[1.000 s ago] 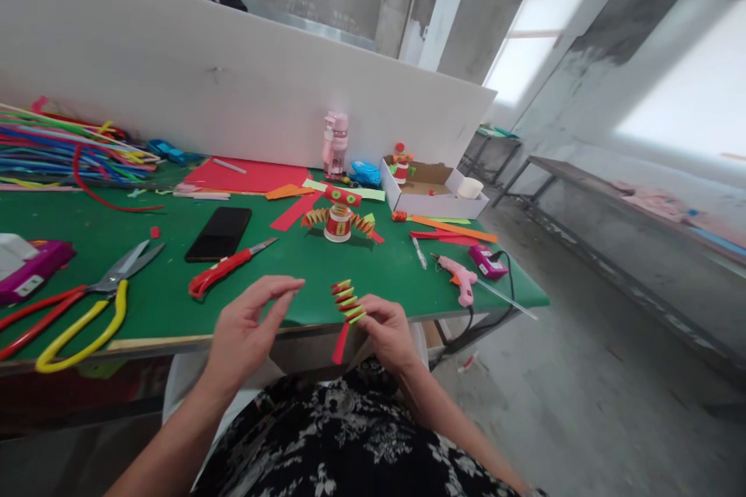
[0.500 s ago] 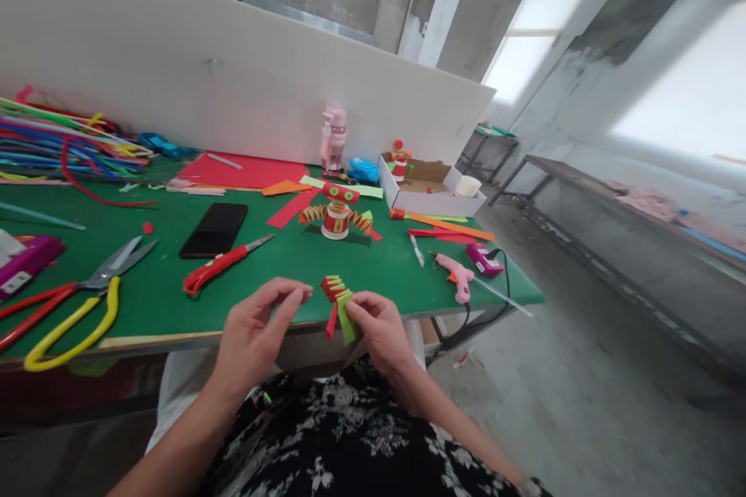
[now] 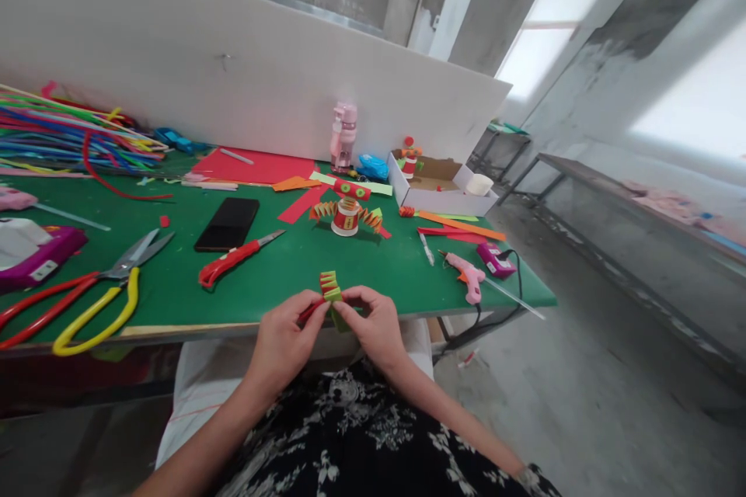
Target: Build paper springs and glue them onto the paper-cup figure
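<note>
A folded paper strip [image 3: 329, 287], red and green in accordion pleats, is held above the table's front edge. My left hand [image 3: 290, 332] pinches it from the left, thumb and fingers closed by its red end. From the right, my right hand [image 3: 371, 321] grips the green part between thumb and forefinger. Both thumbs meet near the lowest folds, and the unfolded ends are partly hidden by the fingers. Beyond the hands stands a paper-cup figure [image 3: 345, 221] with a red rolled head, green eyes and pleated orange arms.
Red-and-yellow scissors [image 3: 120, 272], a utility knife [image 3: 236, 258] and a black phone [image 3: 227, 224] lie on the left. A pink glue gun [image 3: 468, 277] with a cord rests at right. Behind stand a pink bottle [image 3: 343, 138] and a white box [image 3: 446, 198] containing another figure.
My left hand has moved right and now grips the strip that only my right hand held before. The view has shifted slightly to the left.
</note>
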